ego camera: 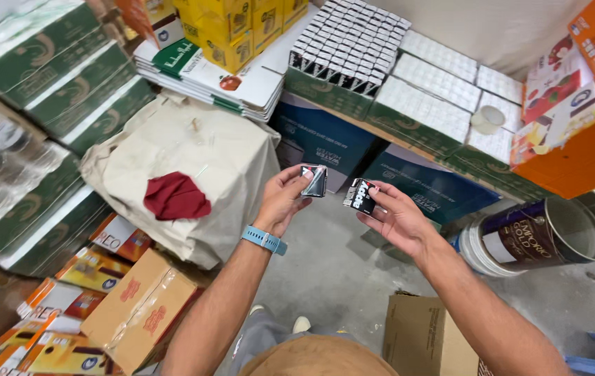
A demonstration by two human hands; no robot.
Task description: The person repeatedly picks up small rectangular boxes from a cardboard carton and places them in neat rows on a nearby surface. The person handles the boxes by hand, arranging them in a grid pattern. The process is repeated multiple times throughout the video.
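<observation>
You stand on a bare grey concrete floor (339, 264) in a stockroom crowded with goods: green cartons (67, 76) stacked at the far left, blue cartons (325, 139) ahead under trays of small white packs (429, 104), orange boxes (590, 139) at the right. Your left hand (285, 197) has its fingers closed round a small dark pack (315, 180), pinched by its edges and held up near the middle of the scene; your right hand (395, 216) grips a second black pack (361, 196) just beside it, fingers curled under, thumb on top. Both look like light printed cardboard, stiff at the corners, likely glossy and a little slippery, and easy to dent, so hold them by the edges, not the flat faces. To the left lies a soft cream cloth sack (193, 160) with a dark red rag (175, 197) on it; an open metal tin (555, 233) lies tipped at the right.
</observation>
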